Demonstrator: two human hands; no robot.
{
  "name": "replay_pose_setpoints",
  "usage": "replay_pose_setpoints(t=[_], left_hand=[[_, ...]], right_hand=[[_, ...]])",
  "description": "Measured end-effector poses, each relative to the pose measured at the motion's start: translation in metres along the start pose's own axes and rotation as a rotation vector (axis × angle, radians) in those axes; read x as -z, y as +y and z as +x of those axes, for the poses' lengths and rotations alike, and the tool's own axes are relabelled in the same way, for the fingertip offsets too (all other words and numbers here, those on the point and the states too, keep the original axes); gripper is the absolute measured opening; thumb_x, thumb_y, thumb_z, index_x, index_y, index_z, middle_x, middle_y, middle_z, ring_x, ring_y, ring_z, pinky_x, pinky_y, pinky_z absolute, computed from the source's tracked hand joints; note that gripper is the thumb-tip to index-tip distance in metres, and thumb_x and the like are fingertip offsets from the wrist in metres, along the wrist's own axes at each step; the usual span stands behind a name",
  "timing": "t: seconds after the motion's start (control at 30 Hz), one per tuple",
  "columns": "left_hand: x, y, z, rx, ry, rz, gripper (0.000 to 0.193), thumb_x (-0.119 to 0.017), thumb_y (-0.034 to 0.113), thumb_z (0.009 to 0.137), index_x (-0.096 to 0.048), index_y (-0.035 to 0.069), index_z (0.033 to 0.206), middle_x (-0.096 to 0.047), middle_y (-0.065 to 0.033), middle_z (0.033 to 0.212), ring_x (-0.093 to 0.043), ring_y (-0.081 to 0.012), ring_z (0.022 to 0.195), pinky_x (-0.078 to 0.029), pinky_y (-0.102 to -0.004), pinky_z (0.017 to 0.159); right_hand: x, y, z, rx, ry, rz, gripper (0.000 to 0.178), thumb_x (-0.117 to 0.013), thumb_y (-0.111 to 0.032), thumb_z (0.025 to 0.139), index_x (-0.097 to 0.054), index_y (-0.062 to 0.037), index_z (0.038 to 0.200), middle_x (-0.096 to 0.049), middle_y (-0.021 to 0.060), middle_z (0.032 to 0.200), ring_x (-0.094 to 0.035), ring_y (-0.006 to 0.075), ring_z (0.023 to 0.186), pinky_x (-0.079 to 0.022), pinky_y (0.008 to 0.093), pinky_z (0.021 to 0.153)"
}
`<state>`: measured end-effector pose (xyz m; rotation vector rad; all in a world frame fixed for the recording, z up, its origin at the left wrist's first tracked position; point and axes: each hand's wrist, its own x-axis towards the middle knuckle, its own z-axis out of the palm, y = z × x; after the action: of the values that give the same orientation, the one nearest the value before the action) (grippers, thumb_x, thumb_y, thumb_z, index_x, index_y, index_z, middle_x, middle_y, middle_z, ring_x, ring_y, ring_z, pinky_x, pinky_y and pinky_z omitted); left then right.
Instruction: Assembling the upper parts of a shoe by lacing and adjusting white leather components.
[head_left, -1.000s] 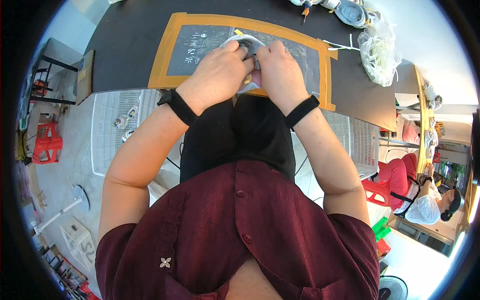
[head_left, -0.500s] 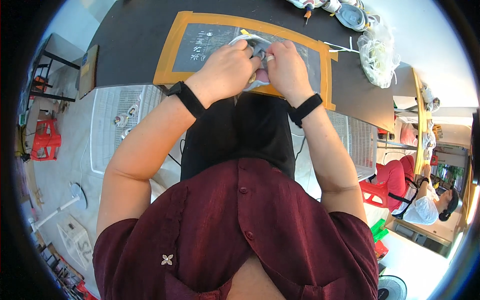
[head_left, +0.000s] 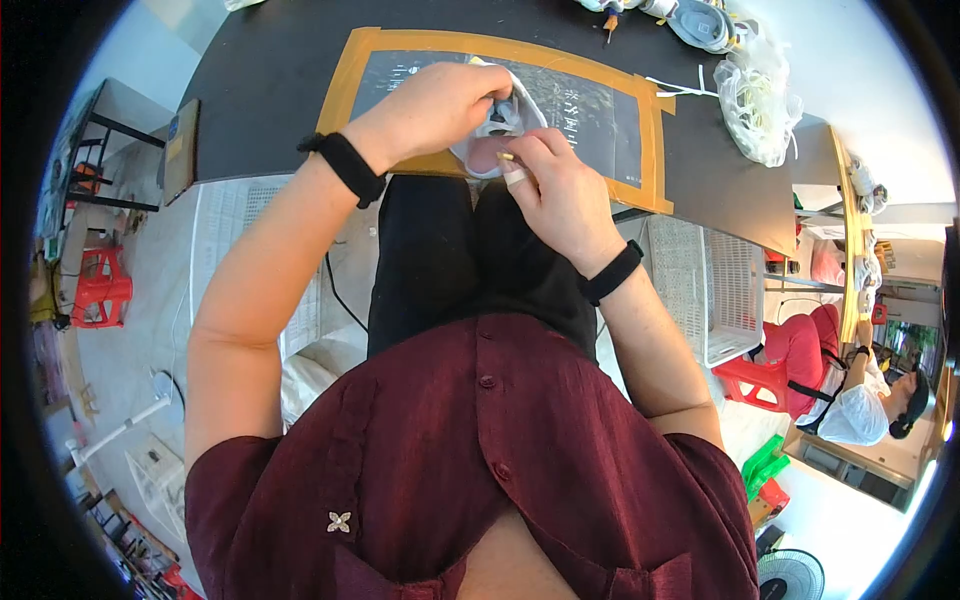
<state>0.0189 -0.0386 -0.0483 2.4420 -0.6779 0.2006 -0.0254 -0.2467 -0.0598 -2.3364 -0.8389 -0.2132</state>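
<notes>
A small white-and-grey shoe (head_left: 487,157) with a pinkish inside lies at the near edge of a dark mat with yellow tape borders (head_left: 650,150). My left hand (head_left: 455,100) is closed on the shoe's far upper part, its fingers curled over the rim; some fingertips are hidden. At the near right side of the shoe, my right hand (head_left: 555,185) pinches a small yellowish tip (head_left: 507,156), too small to name surely. A pale band circles one finger of that hand. Loose white strips show in the shoe's opening between the hands.
A clear bag of white laces (head_left: 755,110) lies at the table's right, with several grey-and-white shoes (head_left: 700,25) behind it. White plastic baskets (head_left: 735,290) stand below the table on both sides. A seated co-worker (head_left: 850,405) is at the far right.
My right hand has moved nearer to me and left, down to the shoe's near side. My left hand has shifted up and left, so more of the shoe's inside shows.
</notes>
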Motion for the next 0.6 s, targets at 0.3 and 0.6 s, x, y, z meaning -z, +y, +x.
replay_pose_setpoints(t=[0.3,0.6], left_hand=[[0.001,0.011,0.03,-0.311,-0.193,0.441,0.013,-0.059,0.01,0.081,-0.063,0.011,0.094,-0.058,-0.007,0.092,-0.063,-0.0285,0.084,-0.052,-0.0379,0.07],[0.0,0.013,0.045,-0.2,-0.255,0.49,0.007,-0.062,0.011,0.078,-0.063,0.007,0.083,-0.064,-0.0094,0.087,-0.064,-0.0304,0.086,-0.052,-0.0403,0.07]], right_hand=[[-0.006,0.013,0.01,-0.011,-0.026,0.032,0.021,-0.056,-0.03,0.093,-0.06,-0.0106,0.098,-0.06,0.0116,0.099,-0.065,0.0351,0.079,-0.054,0.0445,0.068],[-0.009,0.006,0.009,-0.08,-0.015,-0.068,0.039,-0.058,-0.036,0.092,-0.058,-0.0038,0.113,-0.059,0.0155,0.1,-0.067,0.0345,0.077,-0.055,0.0445,0.065]])
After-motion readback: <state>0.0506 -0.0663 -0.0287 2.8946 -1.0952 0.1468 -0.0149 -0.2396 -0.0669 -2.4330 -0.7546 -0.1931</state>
